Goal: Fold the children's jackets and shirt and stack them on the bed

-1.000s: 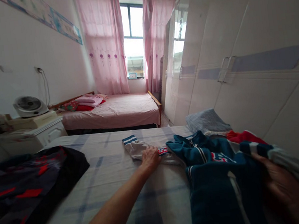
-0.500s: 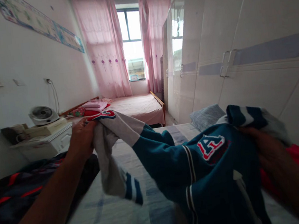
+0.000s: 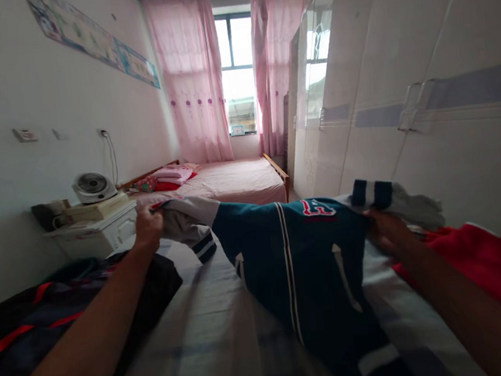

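A teal jacket (image 3: 262,253) with grey sleeves, striped cuffs and a lettered chest patch is stretched between my hands above the bed. My left hand (image 3: 149,227) is closed on its grey sleeve at the left. On the other side, my right hand (image 3: 386,230) grips the jacket near the right sleeve, whose striped cuff is folded up over that hand. The front, with two white-trimmed pockets and a striped centre line, faces me. Its lower hem hangs toward the bottom of the view.
The bed (image 3: 179,353) has a pale striped sheet. Dark clothing with red stripes (image 3: 34,321) lies at left, a red garment (image 3: 480,264) at right. Beyond are a cabinet (image 3: 119,230) with a small fan (image 3: 94,186), a pink bed (image 3: 231,181) and a white wardrobe (image 3: 367,66).
The jacket has been pulled flatter and wider, its front now turned toward me. My right hand has moved left in the view, and the left cuff has swung up. The view has shifted slightly.
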`<action>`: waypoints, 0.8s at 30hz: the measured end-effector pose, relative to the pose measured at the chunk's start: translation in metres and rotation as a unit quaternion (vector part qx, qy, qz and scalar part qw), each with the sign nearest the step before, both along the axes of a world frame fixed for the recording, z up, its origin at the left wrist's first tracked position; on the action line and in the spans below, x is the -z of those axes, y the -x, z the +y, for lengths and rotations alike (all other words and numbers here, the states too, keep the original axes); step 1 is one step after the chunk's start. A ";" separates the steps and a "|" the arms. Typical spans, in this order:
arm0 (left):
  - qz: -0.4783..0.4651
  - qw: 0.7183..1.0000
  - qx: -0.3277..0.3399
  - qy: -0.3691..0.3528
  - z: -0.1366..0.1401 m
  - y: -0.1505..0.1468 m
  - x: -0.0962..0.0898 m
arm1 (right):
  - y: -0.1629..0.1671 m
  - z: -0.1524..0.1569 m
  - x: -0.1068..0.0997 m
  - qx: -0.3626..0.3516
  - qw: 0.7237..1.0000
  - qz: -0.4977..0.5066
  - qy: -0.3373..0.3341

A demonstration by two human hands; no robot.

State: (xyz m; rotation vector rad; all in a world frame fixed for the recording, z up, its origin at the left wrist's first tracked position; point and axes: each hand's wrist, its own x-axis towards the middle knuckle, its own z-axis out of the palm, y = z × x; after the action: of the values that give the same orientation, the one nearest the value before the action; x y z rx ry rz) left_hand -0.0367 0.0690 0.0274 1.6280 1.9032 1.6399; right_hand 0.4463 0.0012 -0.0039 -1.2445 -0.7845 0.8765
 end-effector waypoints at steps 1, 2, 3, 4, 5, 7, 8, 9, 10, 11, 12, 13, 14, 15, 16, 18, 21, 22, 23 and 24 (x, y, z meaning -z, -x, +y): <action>-0.009 1.000 -0.004 0.028 -0.003 -0.004 0.014 | -0.001 -0.004 0.016 -0.010 0.999 -0.009 0.036; -0.030 0.998 0.009 0.057 -0.008 -0.011 0.028 | -0.002 -0.010 0.032 -0.020 0.997 -0.019 0.074; -0.050 0.995 0.030 0.084 -0.015 -0.019 0.044 | -0.002 -0.016 0.049 -0.023 0.993 -0.029 0.110; -0.069 0.990 0.058 0.111 -0.024 -0.030 0.058 | -0.003 -0.023 0.063 -0.020 0.989 -0.038 0.139; -0.090 0.982 0.092 0.141 -0.034 -0.041 0.072 | -0.003 -0.031 0.075 -0.012 0.986 -0.045 0.160; -0.147 0.952 0.166 0.210 -0.052 -0.066 0.095 | -0.003 -0.045 0.091 -0.012 0.980 -0.054 0.190; -0.180 0.932 0.199 0.242 -0.060 -0.077 0.104 | -0.004 -0.052 0.096 -0.027 0.977 -0.058 0.204; -0.217 0.912 0.225 0.266 -0.066 -0.088 0.110 | -0.004 -0.058 0.098 -0.049 0.972 -0.062 0.219; -0.254 0.893 0.243 0.280 -0.069 -0.098 0.115 | -0.004 -0.064 0.099 -0.074 0.967 -0.069 0.234; -0.292 0.877 0.253 0.286 -0.070 -0.106 0.118 | -0.003 -0.069 0.099 -0.098 0.961 -0.078 0.248; -0.328 0.864 0.254 0.285 -0.069 -0.113 0.120 | -0.002 -0.074 0.099 -0.119 0.954 -0.087 0.260; -0.361 0.853 0.251 0.280 -0.067 -0.119 0.121 | 0.000 -0.078 0.098 -0.136 0.949 -0.095 0.269; -0.391 0.842 0.248 0.277 -0.063 -0.123 0.121 | 0.002 -0.082 0.097 -0.158 0.943 -0.098 0.275; -0.416 0.831 0.247 0.276 -0.060 -0.126 0.121 | 0.005 -0.086 0.096 -0.183 0.938 -0.096 0.277; -0.438 0.818 0.251 0.276 -0.058 -0.128 0.120 | 0.008 -0.090 0.094 -0.209 0.934 -0.090 0.277; -0.466 0.793 0.273 0.284 -0.056 -0.131 0.120 | 0.015 -0.098 0.090 -0.252 0.926 -0.076 0.271; -0.475 0.764 0.318 0.299 -0.060 -0.132 0.121 | 0.026 -0.107 0.086 -0.298 0.921 -0.044 0.249; -0.470 0.759 0.332 0.305 -0.062 -0.131 0.121 | 0.029 -0.108 0.085 -0.312 0.920 -0.027 0.238; -0.461 0.757 0.347 0.308 -0.064 -0.131 0.120 | 0.031 -0.108 0.083 -0.323 0.919 -0.009 0.225; -0.449 0.756 0.361 0.310 -0.066 -0.130 0.118 | 0.033 -0.107 0.081 -0.329 0.920 0.008 0.214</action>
State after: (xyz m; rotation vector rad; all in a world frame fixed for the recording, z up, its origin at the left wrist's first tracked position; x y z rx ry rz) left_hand 0.0931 0.0030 -0.0904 0.8238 0.9330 0.9644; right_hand 0.4137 -0.1056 -0.0847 -1.3604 -1.0602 1.6737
